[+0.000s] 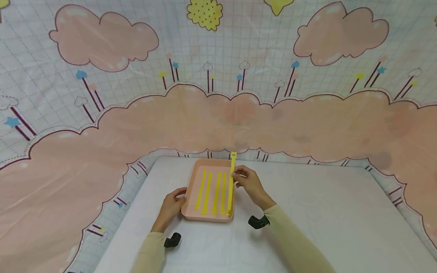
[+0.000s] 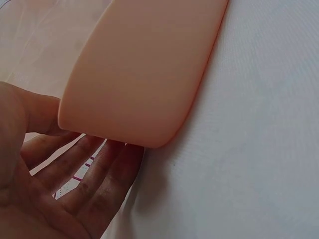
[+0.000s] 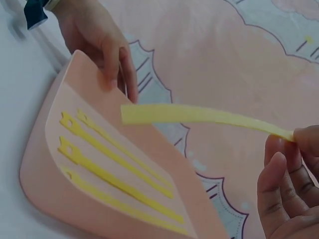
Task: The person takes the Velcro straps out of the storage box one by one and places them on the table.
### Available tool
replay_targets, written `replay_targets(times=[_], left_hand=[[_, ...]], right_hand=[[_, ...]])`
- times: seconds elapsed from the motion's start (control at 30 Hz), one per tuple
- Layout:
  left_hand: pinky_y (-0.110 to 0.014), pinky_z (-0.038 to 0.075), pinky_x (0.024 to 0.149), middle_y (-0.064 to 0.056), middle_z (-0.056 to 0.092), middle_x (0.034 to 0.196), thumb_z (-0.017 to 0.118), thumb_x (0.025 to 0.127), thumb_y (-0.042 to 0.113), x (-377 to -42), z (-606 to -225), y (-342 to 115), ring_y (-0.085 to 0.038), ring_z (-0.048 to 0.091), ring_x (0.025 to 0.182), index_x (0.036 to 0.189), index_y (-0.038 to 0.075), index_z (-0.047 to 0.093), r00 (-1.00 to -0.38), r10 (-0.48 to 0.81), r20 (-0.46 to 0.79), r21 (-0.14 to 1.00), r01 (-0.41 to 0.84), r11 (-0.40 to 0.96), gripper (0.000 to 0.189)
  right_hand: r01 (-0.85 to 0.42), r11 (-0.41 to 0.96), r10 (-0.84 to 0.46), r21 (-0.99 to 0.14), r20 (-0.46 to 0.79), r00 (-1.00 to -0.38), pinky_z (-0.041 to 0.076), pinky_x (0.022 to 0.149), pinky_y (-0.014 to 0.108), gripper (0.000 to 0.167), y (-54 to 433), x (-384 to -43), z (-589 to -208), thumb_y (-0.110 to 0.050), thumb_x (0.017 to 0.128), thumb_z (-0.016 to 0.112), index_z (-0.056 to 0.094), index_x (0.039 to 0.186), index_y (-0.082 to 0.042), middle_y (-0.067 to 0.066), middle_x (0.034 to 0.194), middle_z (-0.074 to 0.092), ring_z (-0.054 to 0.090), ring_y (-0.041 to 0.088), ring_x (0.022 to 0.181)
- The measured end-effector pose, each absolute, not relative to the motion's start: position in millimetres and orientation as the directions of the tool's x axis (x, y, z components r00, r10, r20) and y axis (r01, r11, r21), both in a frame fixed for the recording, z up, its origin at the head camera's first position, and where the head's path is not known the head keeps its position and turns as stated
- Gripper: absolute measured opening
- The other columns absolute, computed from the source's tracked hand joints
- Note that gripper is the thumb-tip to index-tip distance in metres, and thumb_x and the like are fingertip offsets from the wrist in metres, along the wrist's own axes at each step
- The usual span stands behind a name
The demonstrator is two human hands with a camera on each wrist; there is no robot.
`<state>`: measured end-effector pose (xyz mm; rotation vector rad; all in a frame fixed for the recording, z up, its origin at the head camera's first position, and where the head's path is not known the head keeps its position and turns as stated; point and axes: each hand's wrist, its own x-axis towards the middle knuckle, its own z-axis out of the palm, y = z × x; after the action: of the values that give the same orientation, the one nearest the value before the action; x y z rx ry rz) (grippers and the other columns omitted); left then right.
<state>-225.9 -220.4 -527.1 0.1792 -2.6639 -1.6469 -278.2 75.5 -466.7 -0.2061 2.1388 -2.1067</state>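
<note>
A shallow pink tray (image 1: 208, 218) lies on the white table, with several yellow hook-and-loop cable ties (image 1: 217, 193) side by side lengthwise inside it. My left hand (image 1: 172, 206) holds the tray's left edge; in the left wrist view its thumb is at the rim and its fingers (image 2: 107, 169) lie against the outer wall. Between thumb and index finger, my right hand (image 1: 250, 185) pinches another yellow cable tie (image 1: 233, 163), raised over the tray's right side. In the right wrist view this strap (image 3: 179, 113) stretches out above the tray, slightly bent, its far end free.
The white table (image 1: 324, 212) extends to both sides of the tray. Behind it hangs a cloth (image 1: 273, 125) patterned with pink clouds. A small black device (image 1: 258, 222) sits at the right wrist and another black device (image 1: 173, 240) at the left.
</note>
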Motion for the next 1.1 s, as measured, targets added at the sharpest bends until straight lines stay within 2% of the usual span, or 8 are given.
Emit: replay_targets(times=[0.37, 0.6, 0.87, 1.1], left_hand=[[-0.025, 0.050, 0.072, -0.016, 0.060, 0.135, 0.058, 0.095, 0.007, -226, -525, -220, -0.024, 0.065, 0.102, 0.137, 0.007, 0.056, -0.995, -0.087, -0.053, 0.891, -0.087, 0.446, 0.042], [-0.024, 0.050, 0.073, -0.016, 0.060, 0.135, 0.057, 0.095, 0.008, -228, -526, -220, -0.025, 0.065, 0.103, 0.136, 0.007, 0.057, -0.993, -0.098, -0.058, 0.885, -0.097, 0.455, 0.042], [-0.025, 0.049, 0.069, -0.018, 0.061, 0.134, 0.058, 0.094, 0.008, -228, -527, -221, -0.021, 0.064, 0.095, 0.136, 0.007, 0.057, -0.993, -0.101, -0.063, 0.888, -0.102, 0.449, 0.041], [-0.024, 0.048, 0.066, -0.020, 0.060, 0.134, 0.058, 0.095, 0.009, -226, -524, -219, -0.019, 0.062, 0.091, 0.136, 0.008, 0.057, -0.992, -0.106, -0.076, 0.889, -0.115, 0.443, 0.041]], right_hand=[[0.051, 0.030, -0.149, -0.998, -0.055, -0.987, 0.052, 0.067, 0.025, 0.019, 103, -276, -469, -0.011, 0.095, 0.063, 0.058, 0.110, -0.001, 0.004, 0.093, 0.063, 0.063, 0.015, 0.081], [0.083, 0.014, -0.141, -0.996, -0.084, -0.986, 0.052, 0.066, 0.024, 0.019, 112, -280, -481, -0.010, 0.095, 0.062, 0.057, 0.110, 0.001, 0.000, 0.087, 0.063, 0.063, 0.014, 0.080], [0.146, 0.035, -0.119, -0.989, -0.150, -0.981, 0.052, 0.071, 0.029, 0.018, 119, -288, -496, -0.011, 0.095, 0.063, 0.058, 0.109, -0.001, -0.002, 0.085, 0.066, 0.064, 0.013, 0.081], [0.194, 0.058, -0.137, -0.979, -0.200, -0.970, 0.050, 0.070, 0.029, 0.021, 121, -296, -508, -0.011, 0.095, 0.062, 0.058, 0.112, 0.001, -0.002, 0.086, 0.065, 0.061, 0.013, 0.079]])
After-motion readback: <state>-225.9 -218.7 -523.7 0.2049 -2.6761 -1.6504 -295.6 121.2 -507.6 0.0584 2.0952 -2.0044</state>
